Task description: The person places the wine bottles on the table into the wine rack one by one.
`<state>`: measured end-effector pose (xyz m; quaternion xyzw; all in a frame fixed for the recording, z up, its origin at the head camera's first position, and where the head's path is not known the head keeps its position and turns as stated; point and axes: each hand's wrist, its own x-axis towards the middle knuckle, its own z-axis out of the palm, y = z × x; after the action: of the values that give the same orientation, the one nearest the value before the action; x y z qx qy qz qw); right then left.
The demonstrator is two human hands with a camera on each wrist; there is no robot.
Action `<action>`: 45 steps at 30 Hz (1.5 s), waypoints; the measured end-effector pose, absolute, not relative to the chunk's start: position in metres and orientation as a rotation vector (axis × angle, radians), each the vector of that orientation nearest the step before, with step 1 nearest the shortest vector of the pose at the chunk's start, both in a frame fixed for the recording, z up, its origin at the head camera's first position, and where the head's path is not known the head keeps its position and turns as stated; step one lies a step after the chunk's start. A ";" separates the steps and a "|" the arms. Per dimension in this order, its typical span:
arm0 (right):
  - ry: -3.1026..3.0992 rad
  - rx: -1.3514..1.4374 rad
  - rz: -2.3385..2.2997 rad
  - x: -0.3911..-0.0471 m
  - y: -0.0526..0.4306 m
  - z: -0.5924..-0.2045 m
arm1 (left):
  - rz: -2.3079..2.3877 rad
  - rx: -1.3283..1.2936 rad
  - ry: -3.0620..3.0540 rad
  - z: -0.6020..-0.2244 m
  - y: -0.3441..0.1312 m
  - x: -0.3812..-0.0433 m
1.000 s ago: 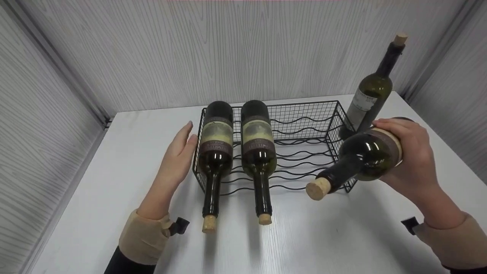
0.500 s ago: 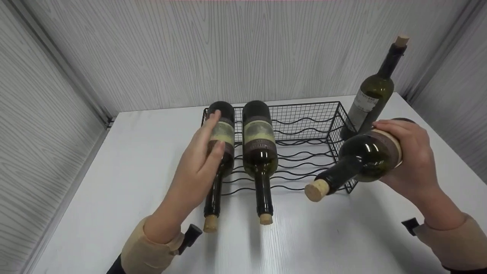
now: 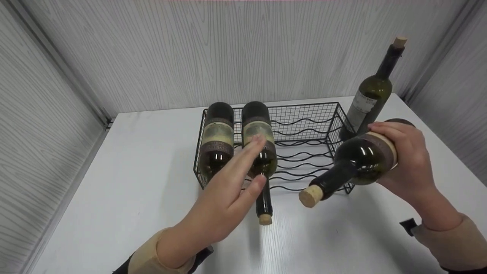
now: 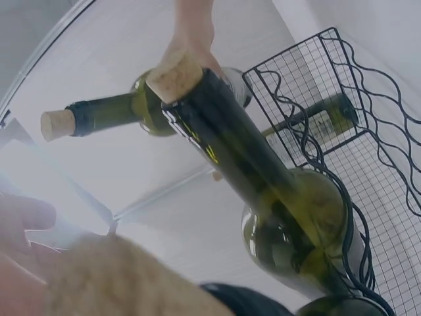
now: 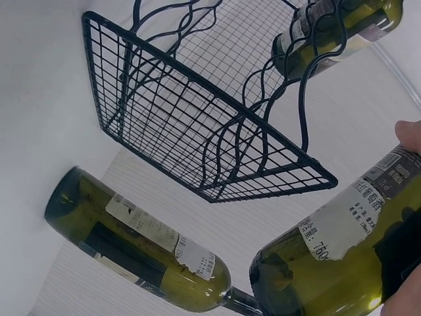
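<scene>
My right hand [image 3: 411,160] grips a corked wine bottle [image 3: 363,160] round its body, tilted with the cork toward me at the rack's right front. That bottle's white back label shows in the right wrist view. The straight fingers of my left hand [image 3: 224,198] reach across the rack's front, overlapping two bottles in the head view. Those are a left wine bottle [image 3: 217,150] and a second wine bottle [image 3: 255,112], lying side by side on the black wire rack [image 3: 300,105], necks toward me. My hand hides the left bottle's neck and cork.
One more corked wine bottle [image 3: 374,89] stands upright behind the rack's right end, close to the held bottle. Wavy wire rows [image 3: 304,165] show to the right of the lying bottles. A white table [image 3: 133,182] lies beneath, with pale wood-grain panels [image 3: 243,49] around it.
My left hand has moved right from beside the rack's left end, over the left bottle to the second. My right hand and its bottle have shifted slightly left and toward me.
</scene>
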<state>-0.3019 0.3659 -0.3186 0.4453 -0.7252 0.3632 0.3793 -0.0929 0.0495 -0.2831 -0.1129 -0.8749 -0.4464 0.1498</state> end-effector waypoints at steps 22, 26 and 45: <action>-1.825 1.198 0.900 -0.295 0.356 -0.323 | -1.373 -0.389 -2.777 -0.284 0.063 -0.100; -1.820 1.197 0.888 -0.294 0.355 -0.323 | -1.369 -0.390 -2.804 -0.285 0.065 -0.101; -1.749 1.256 0.874 -0.284 0.343 -0.317 | -1.351 -0.483 -2.906 -0.285 0.069 -0.104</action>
<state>-0.2844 0.3428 -0.3166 0.4959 -0.6905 0.3451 0.3977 -0.1040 0.0692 -0.2851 -0.1488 -0.8956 -0.4163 -0.0499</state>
